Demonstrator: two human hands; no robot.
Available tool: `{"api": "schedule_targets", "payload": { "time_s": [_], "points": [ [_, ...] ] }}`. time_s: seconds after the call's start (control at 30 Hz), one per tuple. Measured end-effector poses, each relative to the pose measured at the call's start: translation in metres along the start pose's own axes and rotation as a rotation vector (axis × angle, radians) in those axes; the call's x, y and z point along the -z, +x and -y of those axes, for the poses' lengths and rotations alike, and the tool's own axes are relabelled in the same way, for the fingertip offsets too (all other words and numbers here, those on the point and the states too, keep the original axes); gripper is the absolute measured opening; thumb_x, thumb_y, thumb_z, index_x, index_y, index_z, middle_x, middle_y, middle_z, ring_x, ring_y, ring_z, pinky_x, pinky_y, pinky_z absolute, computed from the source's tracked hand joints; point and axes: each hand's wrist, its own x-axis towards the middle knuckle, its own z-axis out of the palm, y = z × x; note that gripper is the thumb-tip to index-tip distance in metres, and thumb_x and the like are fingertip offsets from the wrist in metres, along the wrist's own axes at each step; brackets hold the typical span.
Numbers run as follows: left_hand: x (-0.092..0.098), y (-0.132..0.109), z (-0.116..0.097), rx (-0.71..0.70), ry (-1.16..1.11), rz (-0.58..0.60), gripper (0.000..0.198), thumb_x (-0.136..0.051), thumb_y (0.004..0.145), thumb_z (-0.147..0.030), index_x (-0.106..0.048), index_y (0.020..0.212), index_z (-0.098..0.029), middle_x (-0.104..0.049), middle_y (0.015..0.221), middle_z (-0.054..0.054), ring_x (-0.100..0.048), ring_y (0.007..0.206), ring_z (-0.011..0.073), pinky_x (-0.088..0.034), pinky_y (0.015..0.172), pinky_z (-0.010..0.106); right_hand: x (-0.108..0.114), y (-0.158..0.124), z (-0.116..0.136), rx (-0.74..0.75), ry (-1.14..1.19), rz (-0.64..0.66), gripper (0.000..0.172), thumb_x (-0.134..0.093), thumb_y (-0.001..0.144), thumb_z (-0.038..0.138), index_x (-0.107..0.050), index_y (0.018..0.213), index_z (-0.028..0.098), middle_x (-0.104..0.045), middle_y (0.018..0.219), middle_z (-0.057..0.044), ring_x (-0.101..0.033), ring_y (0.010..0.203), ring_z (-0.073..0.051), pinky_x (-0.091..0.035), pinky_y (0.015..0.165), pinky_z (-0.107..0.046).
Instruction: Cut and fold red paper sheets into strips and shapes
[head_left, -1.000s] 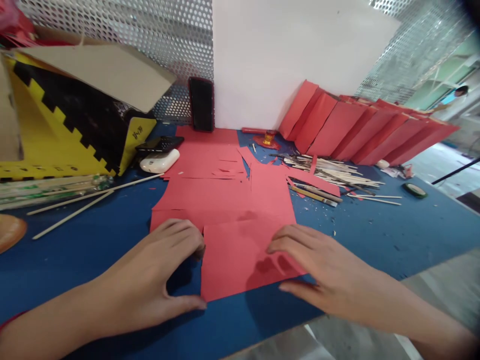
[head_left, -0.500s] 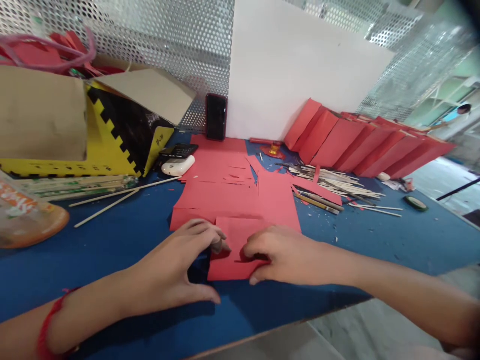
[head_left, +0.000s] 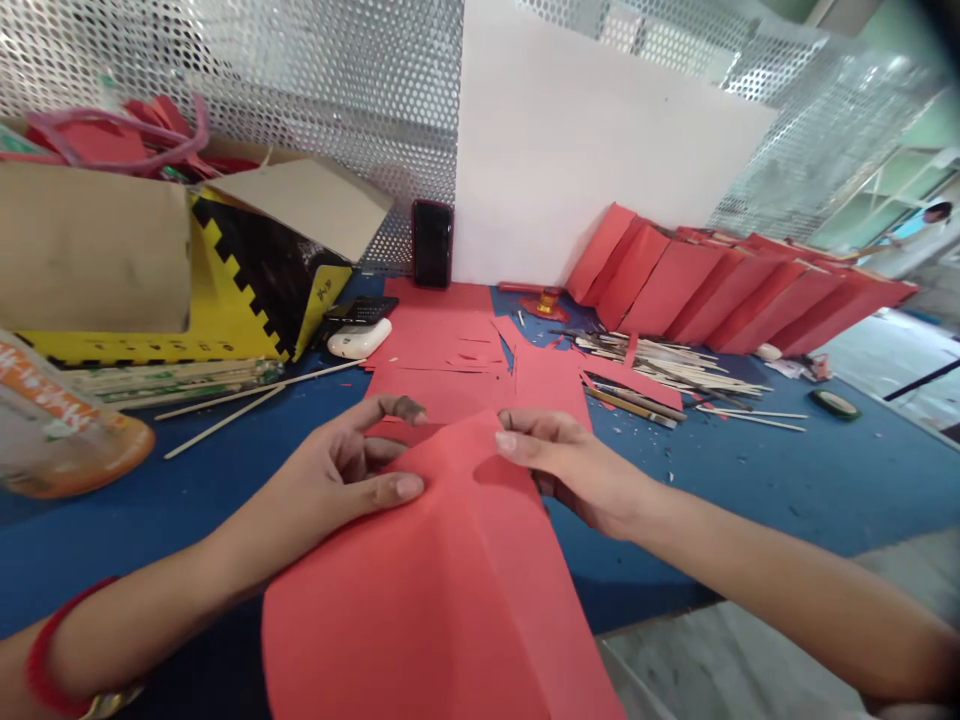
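A sheet of red paper (head_left: 450, 590) is lifted off the table, its near part reaching past the bottom of the view and faint creases running along it. My right hand (head_left: 574, 462) pinches its far edge, thumb on top and fingers behind. At the left far corner, my left hand (head_left: 352, 465) has its thumb lying on the paper; the fingers are curled and partly apart, the index finger raised beyond the edge. Beneath and behind lie flat red paper sheets (head_left: 442, 385) with cut slits and small scraps.
Folded red paper pieces (head_left: 720, 290) stand in a row at the right, behind thin sticks (head_left: 667, 365). A phone (head_left: 433, 243) leans at the back. A yellow-black box (head_left: 247, 290), a plastic bottle (head_left: 67, 420) and a white case (head_left: 360, 339) stand left. A person is far right.
The red paper, lying folded on the table before, is now raised and opened out toward me. My right hand moved up to its far edge; my left thumb now lies on it.
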Motion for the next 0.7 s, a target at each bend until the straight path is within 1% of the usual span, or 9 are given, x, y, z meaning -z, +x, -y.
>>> {"api": "schedule_targets", "payload": {
  "time_s": [0.07,0.2,0.27,0.3,0.37,0.47,0.53,0.6,0.7],
  "points": [
    [0.004,0.006,0.005,-0.002,0.153,-0.009,0.055,-0.074,0.078,-0.053,-0.047,0.119,-0.027,-0.074,0.085,0.002,-0.073,0.070,0.0218,-0.058,0.058,0.030,0.003,0.007,-0.005,0.004,-0.108,-0.070,0.032,-0.069,0.082,0.050,-0.058,0.080,0.020,-0.052,0.060,0.007,-0.046,0.048,-0.008,-0.038,0.045,-0.019],
    [0.010,0.013,0.017,-0.243,0.582,-0.236,0.051,-0.070,0.080,-0.056,-0.053,0.116,-0.023,-0.073,0.096,0.005,-0.072,0.087,0.0240,-0.060,0.075,0.036,0.016,0.025,-0.018,0.093,-0.419,-0.108,0.029,-0.059,0.089,0.036,-0.048,0.066,0.020,-0.040,0.052,0.009,-0.041,0.043,-0.007,-0.031,0.043,-0.020],
    [0.009,0.012,0.021,-0.358,0.776,-0.291,0.045,-0.064,0.087,-0.052,-0.055,0.119,-0.023,-0.071,0.110,0.008,-0.069,0.099,0.0257,-0.058,0.086,0.041,0.024,0.032,-0.024,0.157,-0.587,-0.153,0.031,-0.056,0.089,0.031,-0.043,0.063,0.021,-0.036,0.051,0.009,-0.039,0.045,-0.007,-0.029,0.046,-0.022],
    [0.008,0.011,0.022,-0.410,0.876,-0.278,0.040,-0.060,0.090,-0.047,-0.056,0.121,-0.023,-0.070,0.117,0.009,-0.067,0.106,0.0266,-0.056,0.091,0.043,0.027,0.034,-0.026,0.194,-0.689,-0.176,0.032,-0.056,0.089,0.030,-0.041,0.061,0.021,-0.035,0.052,0.008,-0.038,0.047,-0.007,-0.027,0.048,-0.023],
    [0.001,0.009,0.026,-0.503,1.064,-0.186,0.030,-0.052,0.097,-0.037,-0.059,0.122,-0.023,-0.066,0.128,0.009,-0.061,0.120,0.0275,-0.050,0.101,0.046,0.031,0.036,-0.028,0.239,-0.927,-0.213,0.033,-0.055,0.089,0.028,-0.041,0.060,0.020,-0.036,0.054,0.007,-0.037,0.052,-0.008,-0.025,0.052,-0.025],
    [-0.011,0.005,0.033,-0.558,1.241,0.029,0.033,-0.041,0.100,-0.023,-0.061,0.126,-0.021,-0.065,0.136,0.009,-0.056,0.128,0.0259,-0.045,0.108,0.046,0.031,0.034,-0.028,0.203,-1.257,-0.253,0.032,-0.049,0.095,0.030,-0.053,0.065,0.018,-0.054,0.064,0.002,-0.045,0.059,-0.011,-0.022,0.055,-0.028],
    [-0.017,0.003,0.038,-0.527,1.293,0.109,0.036,-0.039,0.100,-0.020,-0.060,0.128,-0.018,-0.063,0.140,0.010,-0.056,0.130,0.0251,-0.046,0.109,0.044,0.028,0.032,-0.029,0.179,-1.419,-0.256,0.034,-0.043,0.099,0.034,-0.063,0.077,0.019,-0.066,0.077,-0.002,-0.055,0.066,-0.013,-0.022,0.057,-0.030],
    [-0.019,0.002,0.041,-0.488,1.312,0.142,0.036,-0.039,0.100,-0.022,-0.060,0.129,-0.017,-0.058,0.146,0.011,-0.054,0.134,0.0248,-0.045,0.110,0.043,0.026,0.032,-0.029,0.173,-1.535,-0.253,0.035,-0.040,0.102,0.036,-0.067,0.087,0.020,-0.072,0.087,-0.005,-0.062,0.073,-0.016,-0.022,0.058,-0.030],
    [-0.016,0.001,0.041,-0.486,1.294,0.139,0.036,-0.043,0.100,-0.027,-0.058,0.131,-0.017,-0.050,0.153,0.011,-0.048,0.139,0.0263,-0.042,0.114,0.046,0.025,0.035,-0.028,0.166,-1.610,-0.261,0.037,-0.038,0.104,0.040,-0.068,0.093,0.020,-0.075,0.092,-0.006,-0.067,0.079,-0.018,-0.025,0.059,-0.030]
  ]
}}
